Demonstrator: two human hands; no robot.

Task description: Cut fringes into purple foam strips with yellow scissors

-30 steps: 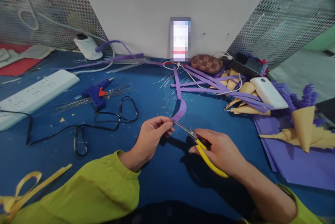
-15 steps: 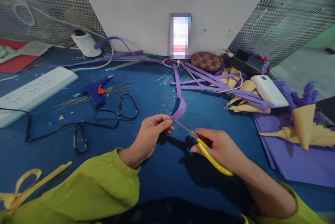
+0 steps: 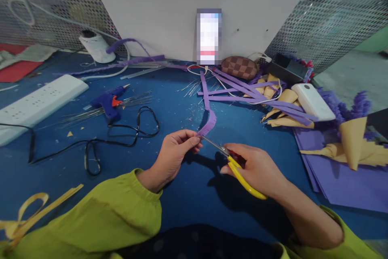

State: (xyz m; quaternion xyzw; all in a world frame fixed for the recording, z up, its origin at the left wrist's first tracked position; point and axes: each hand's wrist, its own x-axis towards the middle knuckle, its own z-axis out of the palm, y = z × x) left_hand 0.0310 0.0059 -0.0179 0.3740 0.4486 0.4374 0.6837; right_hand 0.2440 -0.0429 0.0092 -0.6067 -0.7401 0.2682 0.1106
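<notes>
My left hand pinches the near end of a purple paper strip between thumb and fingers. Fine cuts fringe one edge of the strip, and its uncut part runs away from me over the table. Yellow-handled scissors are gripped in my right hand, with the thumb and fingers around the handles. Their blades point left and reach the strip right beside my left fingertips. Small paper scraps lie on the table behind the strip.
A blue glue gun lies on thin wires at left, near a white power strip and black cord. A lit phone leans on the back panel. Purple strips, a white power bank and purple paper sheets lie right.
Both hands keep nearly the same pose on the strip and scissors. The scissor handles sit slightly further apart, and the whole view has shifted slightly.
</notes>
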